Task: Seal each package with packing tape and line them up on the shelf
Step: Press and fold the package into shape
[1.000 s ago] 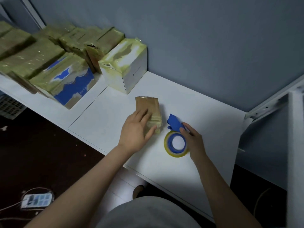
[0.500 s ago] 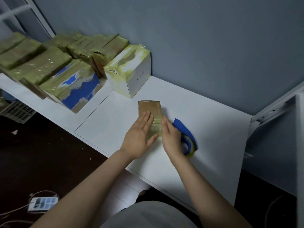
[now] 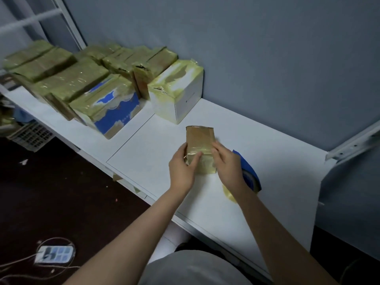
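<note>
Head view: taped pkg lies btw your hands; left hand grips its left side, right hand its right edge.

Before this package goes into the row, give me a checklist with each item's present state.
1. Small package held on both sides: ok. The left hand grips its left side and the right hand its right edge.
2. Tape over its visible top face: ok. Underside: cannot tell.
3. Tape dispenser set down: ok, it lies behind the right hand.
4. Tape cut free of the package: cannot tell, the right hand hides it.
5. Bare shelf beside the white box at the row's end: ok.
</note>
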